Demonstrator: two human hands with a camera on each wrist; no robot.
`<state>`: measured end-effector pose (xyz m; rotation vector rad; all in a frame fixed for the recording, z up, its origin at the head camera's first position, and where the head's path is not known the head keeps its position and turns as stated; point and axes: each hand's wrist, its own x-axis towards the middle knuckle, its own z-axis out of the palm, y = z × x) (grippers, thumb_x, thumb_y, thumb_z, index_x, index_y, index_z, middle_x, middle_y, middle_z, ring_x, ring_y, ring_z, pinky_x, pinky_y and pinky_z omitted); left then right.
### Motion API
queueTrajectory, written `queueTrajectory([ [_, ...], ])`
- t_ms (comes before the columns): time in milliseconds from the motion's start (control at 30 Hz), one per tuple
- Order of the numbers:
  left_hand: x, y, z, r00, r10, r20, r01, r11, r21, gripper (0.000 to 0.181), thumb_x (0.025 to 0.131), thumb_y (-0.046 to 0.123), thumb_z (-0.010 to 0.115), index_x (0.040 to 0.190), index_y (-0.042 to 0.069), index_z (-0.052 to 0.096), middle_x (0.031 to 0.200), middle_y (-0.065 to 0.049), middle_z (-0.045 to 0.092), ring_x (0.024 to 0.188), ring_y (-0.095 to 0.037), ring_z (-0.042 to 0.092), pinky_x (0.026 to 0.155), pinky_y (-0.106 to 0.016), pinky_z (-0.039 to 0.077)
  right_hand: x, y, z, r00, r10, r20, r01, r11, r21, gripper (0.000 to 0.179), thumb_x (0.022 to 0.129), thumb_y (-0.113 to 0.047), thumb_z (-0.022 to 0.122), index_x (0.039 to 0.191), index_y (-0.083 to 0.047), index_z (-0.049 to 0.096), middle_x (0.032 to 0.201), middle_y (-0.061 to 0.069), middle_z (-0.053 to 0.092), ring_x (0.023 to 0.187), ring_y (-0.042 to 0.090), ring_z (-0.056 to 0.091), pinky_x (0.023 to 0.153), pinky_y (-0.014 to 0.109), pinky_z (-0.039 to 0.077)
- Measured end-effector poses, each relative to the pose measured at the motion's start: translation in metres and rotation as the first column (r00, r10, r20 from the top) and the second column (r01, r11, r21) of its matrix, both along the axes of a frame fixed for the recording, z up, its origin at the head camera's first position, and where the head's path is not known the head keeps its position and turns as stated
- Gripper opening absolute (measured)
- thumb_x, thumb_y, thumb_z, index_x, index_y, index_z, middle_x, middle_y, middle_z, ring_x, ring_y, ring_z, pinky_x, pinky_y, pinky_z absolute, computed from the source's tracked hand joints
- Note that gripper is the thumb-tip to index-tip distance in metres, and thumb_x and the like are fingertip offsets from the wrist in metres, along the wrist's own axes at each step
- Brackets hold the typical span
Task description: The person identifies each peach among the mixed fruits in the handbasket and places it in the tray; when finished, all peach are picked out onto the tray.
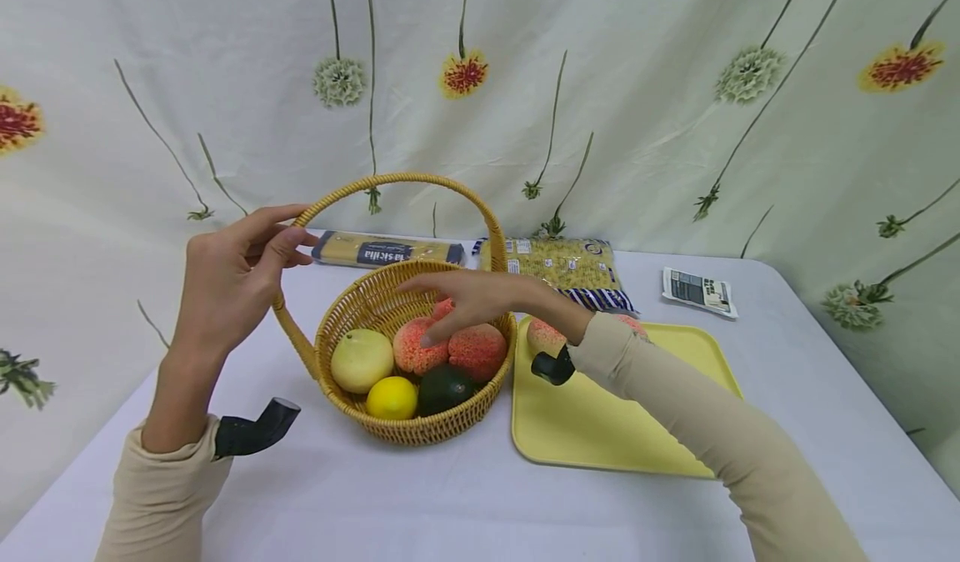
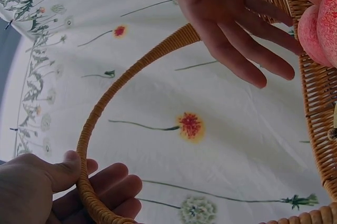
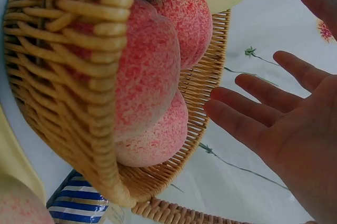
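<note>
Wicker basket (image 1: pixel 431 433) on the white table (image 1: pixel 450 499), just left of the yellow tray (image 1: pixel 615 429). My left hand (image 1: pixel 236 278) grasps its handle (image 1: pixel 405 178) on the left, thumb and fingers round it. My right hand (image 1: pixel 483 298) released, fingers apart above speckled red peaches (image 1: pixel 480 353); pale round fruit (image 1: pixel 362 360) at left in the basket, lemon (image 1: pixel 392 398) and dark green avocado (image 1: pixel 446 390) on the near side. Another peach (image 1: pixel 545 337) at the tray's far left corner. Two printed packs (image 1: pixel 386 249) on the far side

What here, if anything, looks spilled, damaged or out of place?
Nothing stands out: the basket stands upright with fruit inside, the left hand holds its handle, no spill shows. A sleeve partly hides the tray.
</note>
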<state>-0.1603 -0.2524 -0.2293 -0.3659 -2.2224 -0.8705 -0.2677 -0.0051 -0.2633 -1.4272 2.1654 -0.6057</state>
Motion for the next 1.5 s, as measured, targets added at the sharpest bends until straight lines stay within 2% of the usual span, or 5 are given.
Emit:
queueTrajectory([
  [300,-0.001,0.001,0.000,1.000,-0.004,0.004,0.004,1.000,0.008,0.031,0.091,0.005,0.063,0.122,0.011,0.067,0.090,-0.016,0.072,0.069,0.014,0.060,0.049,-0.009,0.044,-0.003,-0.011,-0.004,0.998,0.020,0.054,-0.024,0.997,0.070,0.072,0.092,-0.027,0.064,0.152,-0.013,0.025,0.154,0.007,0.030,0.126,0.024,0.050,0.102,0.031,0.042],
  [767,0.000,0.000,-0.001,1.000,-0.005,0.005,0.005,1.000,0.017,0.031,0.092,0.004,0.062,0.122,0.010,0.067,0.089,-0.017,0.071,0.070,0.014,0.060,0.048,-0.009,0.044,-0.016,-0.024,-0.008,0.993,-0.014,0.116,-0.001,0.991,0.133,0.070,0.094,-0.024,0.062,0.152,-0.013,0.025,0.156,0.004,0.028,0.142,0.024,0.028,0.110,0.038,0.034],
  [1000,0.000,0.000,0.000,1.000,-0.002,0.010,0.002,1.000,0.013,0.031,0.092,0.004,0.062,0.122,0.010,0.066,0.090,-0.017,0.072,0.070,0.015,0.059,0.050,-0.008,0.045,-0.019,-0.029,-0.011,0.990,-0.026,0.140,0.005,0.989,0.151,0.069,0.093,-0.026,0.063,0.151,-0.014,0.027,0.153,0.009,0.031,0.140,0.026,0.031,0.107,0.037,0.038],
  [1167,0.000,0.000,0.000,1.000,0.008,0.010,-0.008,1.000,0.001,0.031,0.092,0.005,0.062,0.122,0.009,0.066,0.089,-0.015,0.072,0.069,0.013,0.059,0.049,-0.009,0.045,-0.018,-0.034,-0.012,0.992,0.012,0.128,-0.037,0.981,0.192,0.069,0.093,-0.027,0.063,0.150,-0.011,0.028,0.151,0.010,0.034,0.135,0.025,0.037,0.103,0.034,0.040],
  [1500,0.000,-0.001,0.001,1.000,-0.006,0.003,0.006,1.000,0.007,0.032,0.091,0.003,0.063,0.122,0.009,0.067,0.090,-0.017,0.072,0.070,0.016,0.059,0.058,-0.005,0.045,-0.017,-0.044,-0.010,0.998,0.054,0.023,-0.058,0.954,0.294,0.065,0.094,-0.028,0.061,0.149,-0.009,0.031,0.152,0.007,0.034,0.133,0.022,0.041,0.106,0.030,0.038],
])
